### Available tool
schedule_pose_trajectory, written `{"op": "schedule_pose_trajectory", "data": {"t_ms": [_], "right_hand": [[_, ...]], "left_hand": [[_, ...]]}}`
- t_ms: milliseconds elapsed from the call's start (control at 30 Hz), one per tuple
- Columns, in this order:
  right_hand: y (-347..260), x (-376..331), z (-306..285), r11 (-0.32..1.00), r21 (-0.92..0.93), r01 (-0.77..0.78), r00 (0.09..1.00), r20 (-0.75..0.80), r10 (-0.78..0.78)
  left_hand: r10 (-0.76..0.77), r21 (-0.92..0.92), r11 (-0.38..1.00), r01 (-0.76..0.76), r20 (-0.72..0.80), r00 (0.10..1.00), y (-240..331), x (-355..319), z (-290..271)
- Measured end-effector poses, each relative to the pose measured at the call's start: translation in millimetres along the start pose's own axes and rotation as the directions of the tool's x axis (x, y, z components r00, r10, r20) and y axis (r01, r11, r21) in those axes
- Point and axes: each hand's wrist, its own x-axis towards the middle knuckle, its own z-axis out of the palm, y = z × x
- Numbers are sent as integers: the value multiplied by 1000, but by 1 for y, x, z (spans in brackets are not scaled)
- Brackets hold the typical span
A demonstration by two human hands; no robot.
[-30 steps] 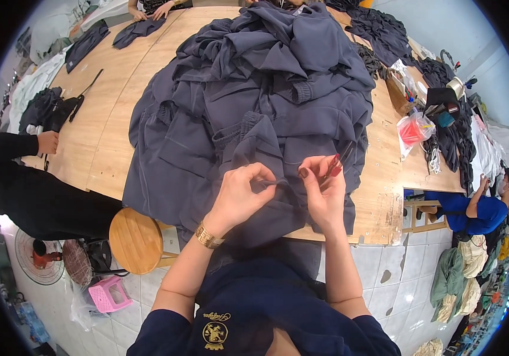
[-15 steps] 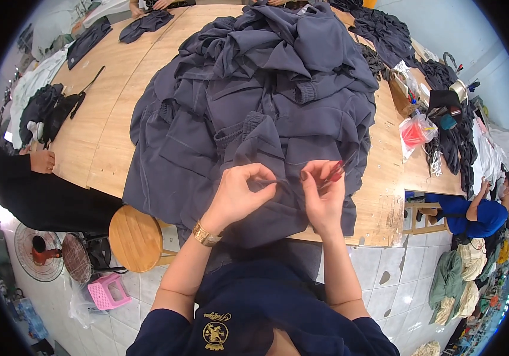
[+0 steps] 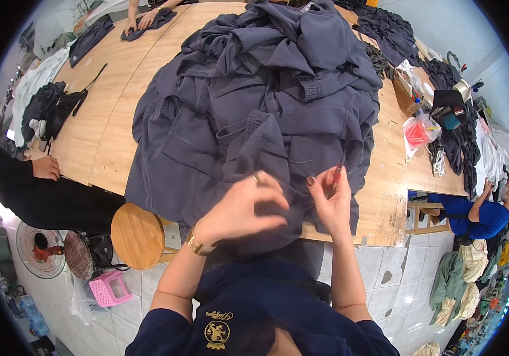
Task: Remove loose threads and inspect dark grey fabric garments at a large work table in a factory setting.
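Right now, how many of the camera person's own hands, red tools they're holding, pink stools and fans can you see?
Left hand and right hand: 2
Held red tool: 1
Pink stool: 1
Fan: 1
Total: 5

Head fisheye, left of worn pair. Looks down over wearer's shirt (image 3: 266, 302), facing across table (image 3: 125, 77); left hand (image 3: 238, 207) and right hand (image 3: 333, 204) close, clothes pile (image 3: 266, 89) just beyond, edges bending toward dark rim.
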Motion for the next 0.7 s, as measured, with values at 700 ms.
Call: {"op": "schedule_pose_trajectory", "data": {"t_ms": [700], "right_hand": [[-10,24,51,946,324,-14,990,137,-32]], "left_hand": [[-479,-725,673,142,-282,831,-56,7,-7]]}}
